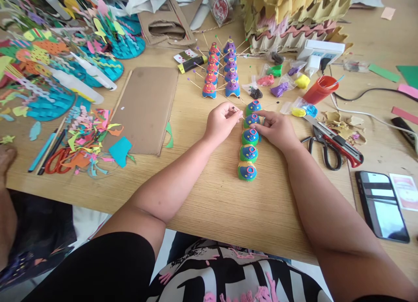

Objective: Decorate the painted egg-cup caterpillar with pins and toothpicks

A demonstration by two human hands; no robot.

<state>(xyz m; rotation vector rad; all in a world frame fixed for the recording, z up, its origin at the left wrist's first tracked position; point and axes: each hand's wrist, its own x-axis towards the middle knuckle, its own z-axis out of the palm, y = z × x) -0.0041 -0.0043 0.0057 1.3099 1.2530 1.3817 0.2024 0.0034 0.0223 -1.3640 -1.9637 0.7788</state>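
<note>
In front of me stands a row of several blue-and-green clay-covered egg-carton cups [249, 154], each with a pink-red ring on top and a small face. My left hand [223, 121] pinches a thin toothpick [237, 110] with a dark tip, at the left side of the second cup from the far end. The fingers of my right hand [276, 127] rest around the right side of that cup [252, 120] and steady it. Behind them are two more rows, red-and-blue cups [210, 77] and purple-and-blue cups [231, 74], with ball-tipped sticks poking out.
Cardboard [143, 106], paper scraps [94, 132] and glue bottles [78, 84] lie left. Right are clay bags [280, 88], a red cup [321, 88], scissors [329, 152], a box cutter [339, 143] and a phone [382, 204]. Egg trays [290, 23] are stacked behind. Another person's hand [6, 162] shows at left.
</note>
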